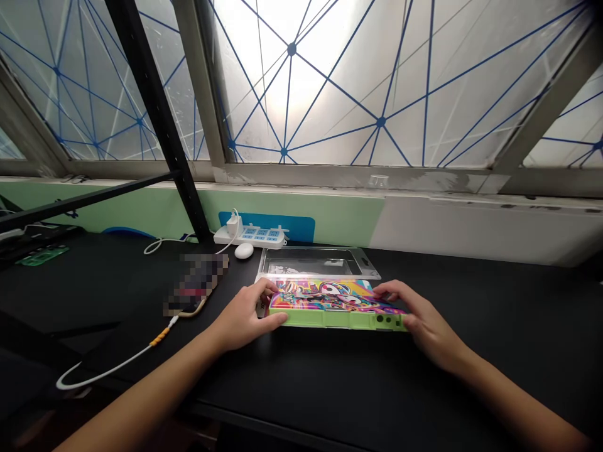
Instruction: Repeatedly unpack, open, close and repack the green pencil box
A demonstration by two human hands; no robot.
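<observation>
A flat oblong case (330, 298) with a bright cartoon-printed top and a lime-green side lies on the black desk in front of me. Its front side has small dark round holes near the right end. My left hand (249, 315) grips the left end, thumb along the green front edge and fingers behind. At the right end, my right hand (424, 320) is closed on the case, its thumb at the front corner and fingertips over the printed top. Just behind the case lies a clear plastic package (320, 262), its front part hidden by the case.
To the left lies a phone (200, 289), its screen blurred, with a white cable (108, 375) plugged in. A white oval object (244, 251) sits near a power strip (252, 236) by the wall. A black metal post (157, 119) rises at the left.
</observation>
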